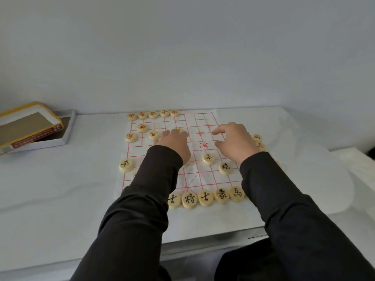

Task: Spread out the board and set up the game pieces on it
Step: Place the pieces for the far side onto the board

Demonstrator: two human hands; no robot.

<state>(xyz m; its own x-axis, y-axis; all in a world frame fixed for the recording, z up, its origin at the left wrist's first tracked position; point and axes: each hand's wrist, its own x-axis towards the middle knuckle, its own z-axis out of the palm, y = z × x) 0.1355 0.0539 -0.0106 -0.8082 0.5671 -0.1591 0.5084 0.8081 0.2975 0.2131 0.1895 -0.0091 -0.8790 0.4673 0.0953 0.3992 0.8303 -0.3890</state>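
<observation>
The paper board [205,175] with a red grid lies spread flat on the white table. Round pale wooden pieces stand on it. Red-lettered ones form the far row [153,114], and black-lettered ones form the near row [206,197]. My left hand [174,144] lies palm down over the board's far left half. Its fingertips rest on a red-lettered piece [179,130] and its thumb sticks out to the left. My right hand [233,140] hovers over the board's right side with loosely curved fingers and nothing between them. My sleeves hide parts of the board.
The open game box [67,128] with its yellow-edged lid [26,126] stands at the table's far left. Loose pieces [257,137] lie off the board's right edge, behind my right hand. A wall rises close behind the table. The table's front edge [203,238] is near me.
</observation>
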